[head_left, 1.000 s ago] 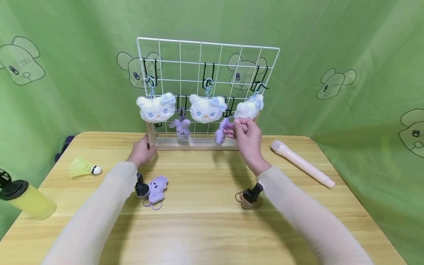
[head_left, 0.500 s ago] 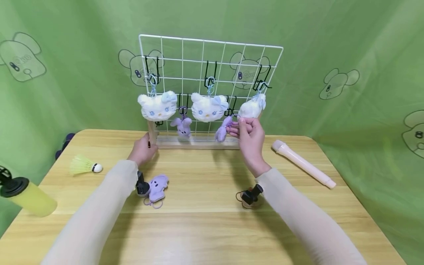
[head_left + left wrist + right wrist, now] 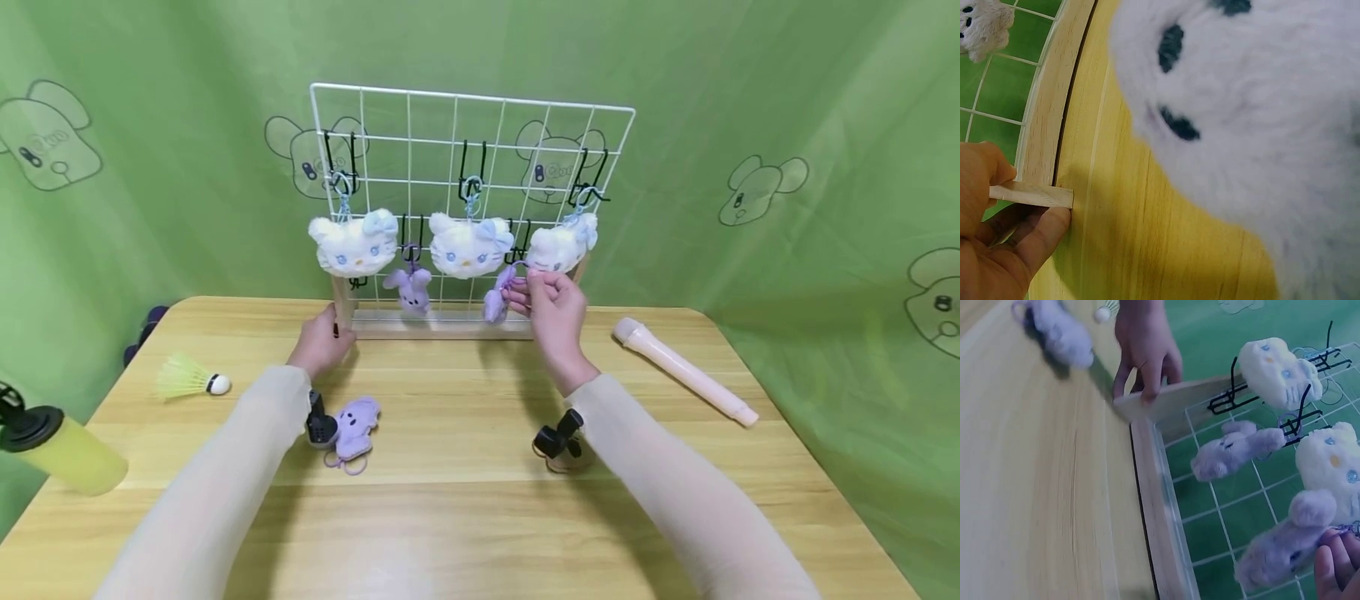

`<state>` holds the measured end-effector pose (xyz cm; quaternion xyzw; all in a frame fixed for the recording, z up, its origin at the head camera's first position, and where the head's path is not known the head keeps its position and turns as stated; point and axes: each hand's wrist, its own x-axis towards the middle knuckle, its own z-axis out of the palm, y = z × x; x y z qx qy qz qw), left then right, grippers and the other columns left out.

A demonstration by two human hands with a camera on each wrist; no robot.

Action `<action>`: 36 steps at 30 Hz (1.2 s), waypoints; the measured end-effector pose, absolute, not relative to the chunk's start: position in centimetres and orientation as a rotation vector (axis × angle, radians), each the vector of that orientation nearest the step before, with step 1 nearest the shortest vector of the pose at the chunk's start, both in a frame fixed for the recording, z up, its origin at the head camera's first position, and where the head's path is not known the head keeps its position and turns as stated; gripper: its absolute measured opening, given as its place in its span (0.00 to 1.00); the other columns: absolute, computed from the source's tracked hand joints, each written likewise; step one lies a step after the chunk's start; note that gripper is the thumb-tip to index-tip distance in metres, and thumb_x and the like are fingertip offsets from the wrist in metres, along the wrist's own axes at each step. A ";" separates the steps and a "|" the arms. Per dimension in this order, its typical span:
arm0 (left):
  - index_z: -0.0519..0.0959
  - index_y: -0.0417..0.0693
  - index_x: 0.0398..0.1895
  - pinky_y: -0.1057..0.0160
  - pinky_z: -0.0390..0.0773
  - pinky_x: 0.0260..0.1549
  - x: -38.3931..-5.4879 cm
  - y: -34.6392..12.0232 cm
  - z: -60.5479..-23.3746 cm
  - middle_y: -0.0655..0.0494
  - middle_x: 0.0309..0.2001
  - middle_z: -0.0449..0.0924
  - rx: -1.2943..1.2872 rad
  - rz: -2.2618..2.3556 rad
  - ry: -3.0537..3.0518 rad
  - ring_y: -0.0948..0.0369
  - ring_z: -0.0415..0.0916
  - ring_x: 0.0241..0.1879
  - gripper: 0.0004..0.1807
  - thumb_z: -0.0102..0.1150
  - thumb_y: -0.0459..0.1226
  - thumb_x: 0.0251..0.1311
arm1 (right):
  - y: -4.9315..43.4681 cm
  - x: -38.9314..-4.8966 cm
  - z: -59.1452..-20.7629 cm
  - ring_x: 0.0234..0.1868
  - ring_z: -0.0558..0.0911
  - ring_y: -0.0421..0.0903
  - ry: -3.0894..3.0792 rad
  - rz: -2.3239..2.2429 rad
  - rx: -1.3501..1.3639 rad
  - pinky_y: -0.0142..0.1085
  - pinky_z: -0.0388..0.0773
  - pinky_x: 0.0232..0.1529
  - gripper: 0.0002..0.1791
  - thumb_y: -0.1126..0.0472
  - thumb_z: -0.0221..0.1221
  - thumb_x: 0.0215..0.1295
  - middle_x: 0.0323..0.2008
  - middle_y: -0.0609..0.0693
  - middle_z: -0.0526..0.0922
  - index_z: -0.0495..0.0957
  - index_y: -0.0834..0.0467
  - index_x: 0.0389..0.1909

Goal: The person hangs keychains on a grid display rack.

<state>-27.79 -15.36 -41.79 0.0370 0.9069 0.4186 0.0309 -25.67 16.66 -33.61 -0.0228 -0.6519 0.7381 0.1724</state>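
In the head view a white wire grid rack (image 3: 480, 97) stands on a wooden base (image 3: 442, 330). My left hand (image 3: 322, 340) grips the wooden side piece (image 3: 1035, 194) at the rack's lower left corner, thumb and fingers on either side. With its fingertips my right hand (image 3: 557, 321) pinches the ring of a purple plush keychain (image 3: 495, 306), close to a lower black hook (image 3: 516, 254); whether the ring touches the hook is hidden. Another purple plush keychain (image 3: 412, 292) hangs from the lower left hook. White cat plush keychains (image 3: 467, 250) hang across the upper row.
A purple plush keychain (image 3: 357, 427) lies near my left wrist. Partly covered by the right wrist camera is a brown item (image 3: 562, 465) with a ring. A pink microphone (image 3: 684, 371) lies right; a shuttlecock (image 3: 193, 379) and yellow bottle (image 3: 71, 458) are left.
My right hand has shifted slightly left with the purple plush keychain. The right-hand cat plush has turned, showing more of its face. The left hand keeps its grip on the rack.
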 end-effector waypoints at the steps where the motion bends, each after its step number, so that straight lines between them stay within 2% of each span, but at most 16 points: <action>1: 0.58 0.28 0.76 0.44 0.86 0.54 -27.8 -15.4 -41.8 0.22 0.61 0.76 0.115 1.289 2.798 0.37 0.81 0.54 0.32 0.50 0.33 0.73 | 16.6 -25.7 -33.6 0.31 0.90 0.40 -1.836 2.128 -0.089 0.35 0.91 0.42 0.07 0.64 0.55 0.79 0.33 0.53 0.92 0.79 0.63 0.45; 4: 0.59 0.27 0.76 0.46 0.87 0.51 -27.8 -15.4 -41.8 0.22 0.60 0.76 0.117 1.283 2.810 0.38 0.82 0.51 0.31 0.50 0.32 0.73 | 16.3 -26.0 -33.7 0.32 0.90 0.39 -1.794 2.224 -0.174 0.33 0.90 0.43 0.07 0.63 0.56 0.79 0.30 0.47 0.90 0.81 0.63 0.45; 8: 0.59 0.28 0.76 0.48 0.87 0.49 -27.7 -15.3 -41.8 0.22 0.61 0.76 0.113 1.281 2.807 0.40 0.82 0.50 0.31 0.49 0.33 0.74 | 16.0 -26.5 -33.9 0.34 0.89 0.39 -1.699 2.321 -0.250 0.30 0.90 0.43 0.05 0.64 0.58 0.78 0.30 0.46 0.89 0.81 0.60 0.41; 11: 0.58 0.28 0.76 0.46 0.87 0.53 -27.8 -15.3 -41.8 0.23 0.62 0.75 0.106 1.279 2.801 0.38 0.81 0.53 0.32 0.50 0.33 0.74 | 15.8 -26.9 -34.1 0.34 0.88 0.39 -1.645 2.357 -0.271 0.28 0.88 0.42 0.06 0.64 0.58 0.77 0.31 0.46 0.89 0.80 0.57 0.37; 16: 0.59 0.30 0.76 0.41 0.83 0.61 -27.8 -15.4 -41.7 0.23 0.64 0.74 0.101 1.290 2.787 0.34 0.79 0.60 0.31 0.49 0.33 0.74 | 15.2 -27.5 -34.1 0.34 0.86 0.38 -1.606 2.343 -0.301 0.26 0.85 0.37 0.05 0.64 0.58 0.77 0.32 0.46 0.88 0.80 0.57 0.38; 25: 0.59 0.30 0.76 0.41 0.83 0.61 -27.8 -15.3 -41.7 0.23 0.64 0.74 0.100 1.291 2.783 0.34 0.78 0.60 0.31 0.50 0.34 0.74 | 14.7 -28.1 -34.1 0.33 0.84 0.37 -1.635 2.288 -0.380 0.24 0.80 0.31 0.05 0.63 0.58 0.77 0.32 0.45 0.86 0.80 0.58 0.39; 30: 0.58 0.31 0.78 0.41 0.82 0.63 -27.9 -15.4 -41.7 0.23 0.65 0.73 0.094 1.300 2.769 0.34 0.78 0.61 0.31 0.49 0.34 0.75 | 14.9 -28.0 -34.1 0.36 0.83 0.38 -1.643 2.303 -0.361 0.23 0.81 0.33 0.04 0.64 0.59 0.76 0.37 0.46 0.85 0.80 0.57 0.38; 36: 0.58 0.32 0.78 0.42 0.83 0.61 -28.1 -15.6 -41.9 0.23 0.65 0.74 0.096 1.293 2.774 0.35 0.79 0.60 0.31 0.49 0.34 0.75 | 15.5 -27.7 -34.3 0.42 0.82 0.40 -1.659 2.316 -0.337 0.25 0.84 0.41 0.06 0.65 0.61 0.74 0.41 0.46 0.82 0.81 0.54 0.36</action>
